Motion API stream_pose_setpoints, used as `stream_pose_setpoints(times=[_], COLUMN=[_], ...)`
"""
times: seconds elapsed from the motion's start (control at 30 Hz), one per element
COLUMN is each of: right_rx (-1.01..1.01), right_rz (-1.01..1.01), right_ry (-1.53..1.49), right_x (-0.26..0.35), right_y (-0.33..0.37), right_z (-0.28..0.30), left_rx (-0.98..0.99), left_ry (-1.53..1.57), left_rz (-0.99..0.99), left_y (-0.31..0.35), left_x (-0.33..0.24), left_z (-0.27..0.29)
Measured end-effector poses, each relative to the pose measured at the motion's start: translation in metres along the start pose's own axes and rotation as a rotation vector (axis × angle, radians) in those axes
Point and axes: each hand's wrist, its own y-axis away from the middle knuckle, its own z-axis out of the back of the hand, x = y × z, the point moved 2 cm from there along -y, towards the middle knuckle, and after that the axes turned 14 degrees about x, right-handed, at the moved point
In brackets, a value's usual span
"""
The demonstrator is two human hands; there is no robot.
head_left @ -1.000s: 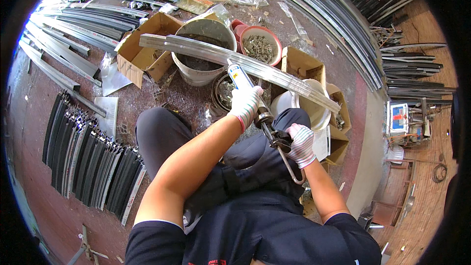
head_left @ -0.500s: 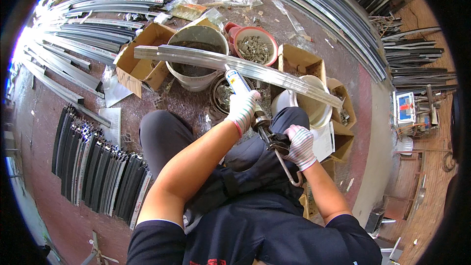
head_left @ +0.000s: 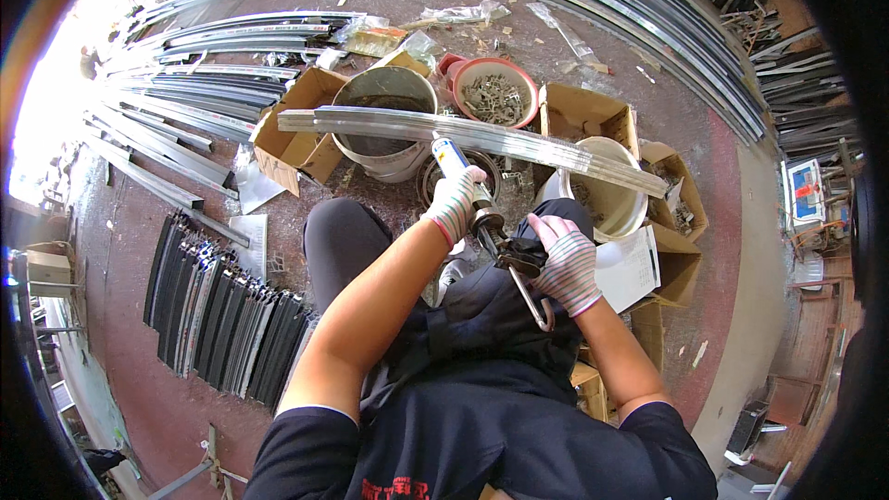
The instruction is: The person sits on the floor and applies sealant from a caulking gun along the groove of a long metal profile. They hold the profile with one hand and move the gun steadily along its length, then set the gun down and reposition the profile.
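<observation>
While the left hand [head_left: 455, 205] is curled around the caulking gun [head_left: 488, 220], the right hand [head_left: 562, 264] is at its handle

I can't tell how tightly the right fingers close. The gun is on the near side of the long metal bars [head_left: 500, 136], its tip right by them. The bars lie across a gray bucket [head_left: 389, 167] and a white bucket [head_left: 630, 213]. Past the bars is a red bowl [head_left: 534, 102] of small metal bits [head_left: 494, 95].

Around you spread a scuffed red-brown floor [head_left: 116, 292], dotted with small scraps. On your right a pale strip [head_left: 755, 213] edged it, and at your far left harsh white light [head_left: 51, 111] washed out the room's detail.
</observation>
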Motion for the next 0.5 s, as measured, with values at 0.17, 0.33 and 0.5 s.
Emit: stream_pose_setpoints(times=[0.17,0.33,0.5], right_rx=[0.061,0.108,0.13], right_rz=[0.037,0.074,0.026], right_ry=[-0.116,-0.12,-0.124], right_x=[-0.015,-0.028,-0.037], right_y=[0.006,0.006,0.007], right_z=[-0.008,-0.013,-0.02], left_rx=[0.006,-0.025,-0.035], left_ry=[-0.032,-0.005,0.002], left_rz=[-0.016,-0.008,-0.032], left_y=[0.0,-0.003,-0.006], left_x=[0.001,0.006,0.007], left_z=[-0.01,-0.016,-0.018])
